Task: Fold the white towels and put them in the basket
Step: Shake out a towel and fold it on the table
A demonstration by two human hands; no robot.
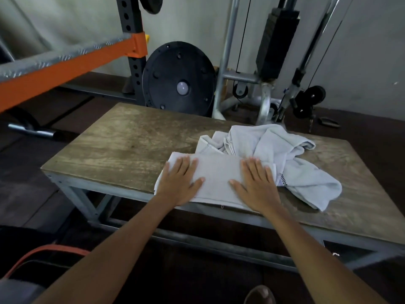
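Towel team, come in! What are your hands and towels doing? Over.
Both flat: left hand, right hand, fingers straight, pressing folded towel at table near edge. Behind it, crumpled towel pile, touching, unfolded.

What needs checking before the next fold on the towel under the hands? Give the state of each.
1. Both hands flat on the towel: ok. The left hand and right hand press it with straight fingers.
2. Folded towel lies smooth: ok.
3. Towel clear of the crumpled towels: not ok, its right end touches them.
4. Bare table to the left for working: ok.
5. Basket located: cannot tell; only an orange-rimmed object at lower left.
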